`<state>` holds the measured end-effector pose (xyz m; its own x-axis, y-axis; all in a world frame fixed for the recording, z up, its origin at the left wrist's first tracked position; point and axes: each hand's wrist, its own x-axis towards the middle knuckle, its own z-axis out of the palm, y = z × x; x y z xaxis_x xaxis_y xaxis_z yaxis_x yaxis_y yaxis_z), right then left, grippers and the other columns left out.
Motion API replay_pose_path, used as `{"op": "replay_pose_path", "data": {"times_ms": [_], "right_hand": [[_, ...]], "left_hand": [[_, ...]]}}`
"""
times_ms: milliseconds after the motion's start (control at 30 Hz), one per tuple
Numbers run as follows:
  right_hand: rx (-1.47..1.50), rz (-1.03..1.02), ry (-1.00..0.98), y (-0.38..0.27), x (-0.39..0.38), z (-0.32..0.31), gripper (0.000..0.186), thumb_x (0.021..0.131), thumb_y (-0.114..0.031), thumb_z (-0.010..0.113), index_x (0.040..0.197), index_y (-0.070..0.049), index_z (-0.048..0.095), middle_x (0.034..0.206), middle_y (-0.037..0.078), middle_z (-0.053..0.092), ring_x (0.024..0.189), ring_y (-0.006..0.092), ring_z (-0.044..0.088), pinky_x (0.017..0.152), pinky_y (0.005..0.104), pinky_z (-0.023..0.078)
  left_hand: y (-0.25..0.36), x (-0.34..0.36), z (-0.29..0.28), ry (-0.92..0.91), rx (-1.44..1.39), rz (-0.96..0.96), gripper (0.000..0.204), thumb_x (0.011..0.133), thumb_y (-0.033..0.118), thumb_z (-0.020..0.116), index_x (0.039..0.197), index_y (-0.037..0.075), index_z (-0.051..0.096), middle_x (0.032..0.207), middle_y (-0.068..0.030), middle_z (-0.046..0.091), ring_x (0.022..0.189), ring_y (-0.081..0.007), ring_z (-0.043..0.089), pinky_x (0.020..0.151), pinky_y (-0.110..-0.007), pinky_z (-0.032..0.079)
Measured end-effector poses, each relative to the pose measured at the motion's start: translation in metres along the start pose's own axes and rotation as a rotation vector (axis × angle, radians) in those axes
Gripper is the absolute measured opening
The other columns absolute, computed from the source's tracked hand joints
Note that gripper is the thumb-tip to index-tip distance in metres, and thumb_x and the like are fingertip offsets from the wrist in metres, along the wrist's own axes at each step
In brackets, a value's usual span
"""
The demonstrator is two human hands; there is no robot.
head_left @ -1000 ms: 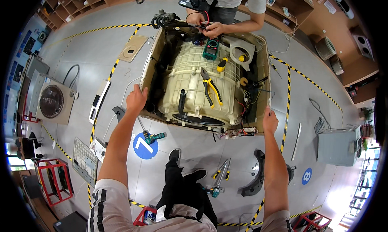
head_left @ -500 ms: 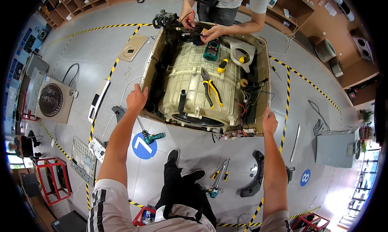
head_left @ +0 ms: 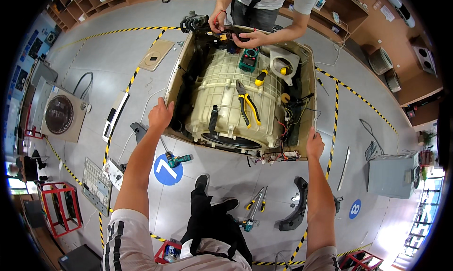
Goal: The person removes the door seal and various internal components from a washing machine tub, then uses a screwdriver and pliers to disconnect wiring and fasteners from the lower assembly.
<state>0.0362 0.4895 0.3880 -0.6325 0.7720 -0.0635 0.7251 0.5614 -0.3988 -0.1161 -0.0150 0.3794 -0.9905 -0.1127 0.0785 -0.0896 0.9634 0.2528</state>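
An opened washing machine cabinet (head_left: 308, 84) stands in front of me, with a cream plastic tub (head_left: 214, 82) inside. My left hand (head_left: 161, 115) is closed round the cabinet's left edge near its front corner. At the right front edge, my right hand (head_left: 315, 143) grips the rim, its fingertips partly hidden. On top of the tub lie yellow-and-black pliers (head_left: 243, 108), a short yellow-handled screwdriver (head_left: 261, 78) and a green multimeter (head_left: 248, 60). Loose wires (head_left: 283, 155) hang along the front right corner.
Across the cabinet, a co-worker's hands (head_left: 252, 38) handle dark parts and a red lead. A cordless drill (head_left: 177, 159) lies on the floor left of my feet. Screwdrivers (head_left: 263, 199), another drill (head_left: 247, 224) and a black curved weight (head_left: 296, 209) lie to their right.
The co-worker's hands have shifted slightly at the cabinet's far side, and the red lead has moved with them. Both my hands keep their hold on the cabinet edges.
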Motion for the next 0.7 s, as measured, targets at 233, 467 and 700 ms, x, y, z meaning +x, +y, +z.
{"op": "replay_pose_path", "data": {"times_ms": [233, 467, 700], "right_hand": [[-0.012, -0.027, -0.004, 0.0033, 0.0026, 0.0021, 0.058, 0.088, -0.058, 0.035, 0.097, -0.006, 0.061, 0.092, 0.024, 0.062, 0.091, 0.0428, 0.057, 0.079, 0.0486, 0.044], [0.002, -0.034, 0.017, 0.0053, 0.0033, 0.0039, 0.056, 0.088, -0.056, 0.036, 0.094, -0.006, 0.061, 0.091, 0.024, 0.062, 0.089, 0.0432, 0.057, 0.078, 0.0484, 0.045], [-0.001, -0.043, 0.001, 0.0080, 0.0046, 0.0048, 0.057, 0.088, -0.056, 0.036, 0.099, -0.006, 0.062, 0.092, 0.023, 0.063, 0.089, 0.0430, 0.057, 0.078, 0.0480, 0.045]], "left_hand": [[-0.0015, 0.0005, 0.0011, -0.003, 0.011, 0.006, 0.037, 0.087, 0.042, 0.049, 0.090, 0.005, 0.042, 0.074, -0.0248, 0.061, 0.071, -0.0441, 0.059, 0.063, -0.051, 0.047], [-0.0002, 0.0004, 0.0016, 0.012, 0.019, 0.005, 0.038, 0.087, 0.042, 0.049, 0.090, 0.005, 0.042, 0.073, -0.0250, 0.061, 0.070, -0.0446, 0.059, 0.062, -0.052, 0.046], [-0.0017, 0.0006, 0.0032, 0.013, 0.034, 0.008, 0.038, 0.087, 0.042, 0.049, 0.090, 0.005, 0.042, 0.073, -0.0253, 0.061, 0.070, -0.0450, 0.059, 0.062, -0.051, 0.047]]}}
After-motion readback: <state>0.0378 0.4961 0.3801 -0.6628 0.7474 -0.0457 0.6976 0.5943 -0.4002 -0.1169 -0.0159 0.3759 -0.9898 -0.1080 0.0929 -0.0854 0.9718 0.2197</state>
